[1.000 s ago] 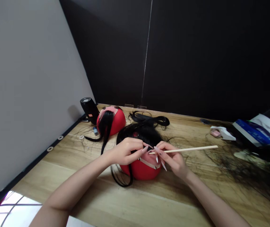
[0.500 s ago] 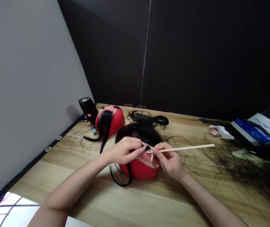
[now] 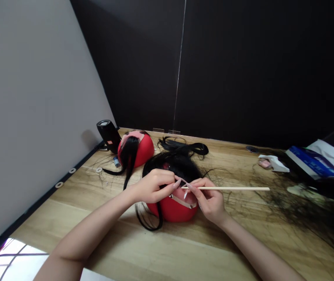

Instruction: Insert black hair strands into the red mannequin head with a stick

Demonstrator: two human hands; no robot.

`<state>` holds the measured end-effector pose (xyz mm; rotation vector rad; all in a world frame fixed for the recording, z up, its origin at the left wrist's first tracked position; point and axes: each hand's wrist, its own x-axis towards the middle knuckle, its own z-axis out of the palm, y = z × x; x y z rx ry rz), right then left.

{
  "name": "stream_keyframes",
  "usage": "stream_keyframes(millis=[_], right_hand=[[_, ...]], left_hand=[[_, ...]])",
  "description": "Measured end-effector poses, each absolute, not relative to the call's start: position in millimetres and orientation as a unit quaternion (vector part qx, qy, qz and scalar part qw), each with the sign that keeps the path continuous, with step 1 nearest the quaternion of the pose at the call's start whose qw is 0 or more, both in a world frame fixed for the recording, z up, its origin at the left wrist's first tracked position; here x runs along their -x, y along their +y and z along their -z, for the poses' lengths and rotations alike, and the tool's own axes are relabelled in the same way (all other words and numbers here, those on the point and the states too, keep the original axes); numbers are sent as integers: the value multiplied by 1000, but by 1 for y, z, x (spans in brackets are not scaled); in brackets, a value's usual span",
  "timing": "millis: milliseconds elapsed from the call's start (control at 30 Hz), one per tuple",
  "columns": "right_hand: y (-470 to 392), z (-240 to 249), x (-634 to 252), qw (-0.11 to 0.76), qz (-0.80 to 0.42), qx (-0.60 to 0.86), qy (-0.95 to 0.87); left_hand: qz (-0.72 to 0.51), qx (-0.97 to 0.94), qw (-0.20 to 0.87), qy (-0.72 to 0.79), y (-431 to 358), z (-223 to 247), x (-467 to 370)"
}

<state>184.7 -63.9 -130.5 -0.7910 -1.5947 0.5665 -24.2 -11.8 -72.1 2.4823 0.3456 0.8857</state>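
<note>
A red head form [image 3: 174, 210] sits in front of me, covered in part by a wig cap with black hair [image 3: 181, 166] and a pale band [image 3: 181, 202] along its near edge. My right hand [image 3: 212, 199] pinches a thin light wooden stick [image 3: 237, 188], whose near end meets the cap while the rest points right. From the left, my left hand [image 3: 155, 185] is closed at the cap's edge, thumb and forefinger pressed together. What lies between those fingertips is too small to make out. Both sets of fingertips nearly touch above the form.
Behind to the left stand a second red head form [image 3: 145, 150] with hair and a black cylindrical speaker [image 3: 108, 136]. A black hair bundle [image 3: 196, 148] lies behind the wig. Loose hair [image 3: 298, 207], crumpled white paper [image 3: 278, 164] and a blue packet [image 3: 313, 162] are at right.
The stick's far end has swung down, so it now lies nearly level. My right hand has turned slightly with it. My left hand stays in place.
</note>
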Motion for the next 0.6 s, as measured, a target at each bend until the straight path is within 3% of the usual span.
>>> stream_keyframes(millis=[600], right_hand=[[-63, 131, -186, 586, -263, 361, -676]], left_hand=[[-317, -909, 239, 129, -13, 71, 23]])
